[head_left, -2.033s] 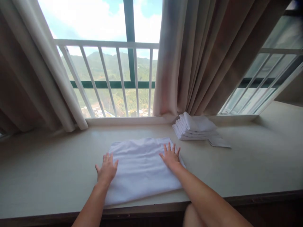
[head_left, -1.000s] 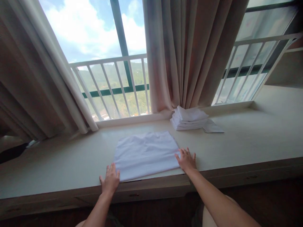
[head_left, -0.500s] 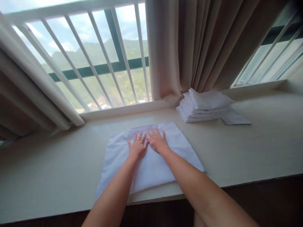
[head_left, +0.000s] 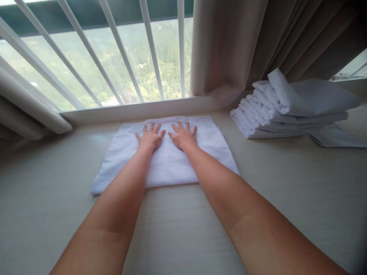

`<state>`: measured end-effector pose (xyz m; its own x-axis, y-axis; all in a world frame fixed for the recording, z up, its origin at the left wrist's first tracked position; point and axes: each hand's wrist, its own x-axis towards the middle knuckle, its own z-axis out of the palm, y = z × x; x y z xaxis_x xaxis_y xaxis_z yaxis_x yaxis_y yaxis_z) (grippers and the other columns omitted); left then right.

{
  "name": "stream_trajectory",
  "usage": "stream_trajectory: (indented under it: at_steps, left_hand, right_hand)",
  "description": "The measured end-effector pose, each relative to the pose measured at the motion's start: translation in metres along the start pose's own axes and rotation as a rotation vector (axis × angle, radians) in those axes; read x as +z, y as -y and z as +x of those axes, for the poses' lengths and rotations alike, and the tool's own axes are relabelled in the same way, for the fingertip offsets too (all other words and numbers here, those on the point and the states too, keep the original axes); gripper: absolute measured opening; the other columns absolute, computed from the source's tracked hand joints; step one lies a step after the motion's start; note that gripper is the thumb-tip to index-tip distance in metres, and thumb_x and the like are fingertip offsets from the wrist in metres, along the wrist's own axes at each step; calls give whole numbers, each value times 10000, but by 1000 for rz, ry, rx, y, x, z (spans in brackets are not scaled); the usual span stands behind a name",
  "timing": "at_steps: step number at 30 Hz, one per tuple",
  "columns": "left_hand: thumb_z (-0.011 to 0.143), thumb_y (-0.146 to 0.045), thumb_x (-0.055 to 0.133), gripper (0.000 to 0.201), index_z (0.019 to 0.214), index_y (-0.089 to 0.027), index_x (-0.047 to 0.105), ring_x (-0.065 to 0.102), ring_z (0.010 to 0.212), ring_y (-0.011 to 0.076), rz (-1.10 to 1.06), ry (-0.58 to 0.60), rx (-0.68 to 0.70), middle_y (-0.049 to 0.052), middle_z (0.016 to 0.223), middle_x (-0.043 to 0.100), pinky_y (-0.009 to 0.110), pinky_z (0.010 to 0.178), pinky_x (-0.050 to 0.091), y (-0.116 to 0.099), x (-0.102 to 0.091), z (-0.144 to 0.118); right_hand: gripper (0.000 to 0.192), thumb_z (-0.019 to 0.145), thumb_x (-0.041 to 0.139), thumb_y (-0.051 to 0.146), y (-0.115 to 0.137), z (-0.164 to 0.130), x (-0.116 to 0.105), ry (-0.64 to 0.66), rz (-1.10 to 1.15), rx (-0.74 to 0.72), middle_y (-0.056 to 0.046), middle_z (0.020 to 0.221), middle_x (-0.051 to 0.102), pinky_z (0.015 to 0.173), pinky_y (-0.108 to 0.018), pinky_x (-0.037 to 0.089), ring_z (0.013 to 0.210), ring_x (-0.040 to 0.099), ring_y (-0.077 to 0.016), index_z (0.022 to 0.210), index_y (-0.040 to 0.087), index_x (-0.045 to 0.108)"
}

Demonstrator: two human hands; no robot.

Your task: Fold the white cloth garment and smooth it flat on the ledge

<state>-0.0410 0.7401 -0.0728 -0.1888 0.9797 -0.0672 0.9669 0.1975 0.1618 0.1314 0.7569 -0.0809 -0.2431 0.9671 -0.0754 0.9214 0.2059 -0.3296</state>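
A folded white cloth [head_left: 172, 168] lies flat on the pale window ledge [head_left: 177, 225], its far edge close to the window frame. My left hand [head_left: 150, 136] presses on the far half of the cloth, left of its middle, with the fingers spread. Beside it, a small gap apart, my right hand [head_left: 183, 135] rests palm down on the same cloth, fingers also spread. Neither hand grips anything. Faint creases show in the cloth between the hands.
To the right stands a stack of folded white cloths [head_left: 289, 110], with a flat folded piece [head_left: 338, 135] at its base. A brown curtain [head_left: 226, 49] hangs behind, another curtain [head_left: 25, 99] at the left. White bars [head_left: 155, 57] cross the window.
The cloth and both hands now lie farther from me, nearer the window. My hands have moved apart from each other. The view has come closer and tilted down.
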Motion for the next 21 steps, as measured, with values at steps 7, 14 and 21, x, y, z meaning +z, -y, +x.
stream_trajectory:
  at_steps: [7,14,21]
  left_hand:
    - [965,-732,139,728,1642,-481,228,71,1641,360,61,-5,-25,-77,1768,120,797,1228,136,3,1,38]
    - [975,-709,166,727,1650,-449,241,71,1635,372,5,-10,-15,-59,1771,127,784,1244,98,4,-1,62]
    - [974,-706,182,729,1649,-438,256,77,1632,367,-12,-27,-24,-59,1771,131,777,1251,83,5,2,70]
  right_hand:
    - [675,1033,227,625,4,37,0,5,9,-4,14,1766,86,1230,-751,-23,1613,26,-390,1661,379,250]
    - [687,1030,177,629,6,62,0,21,-25,14,25,1767,55,1227,-756,-9,1608,22,-389,1672,387,200]
    - [703,1021,189,640,4,75,2,16,-27,-3,22,1767,67,1227,-753,-15,1610,29,-378,1674,379,195]
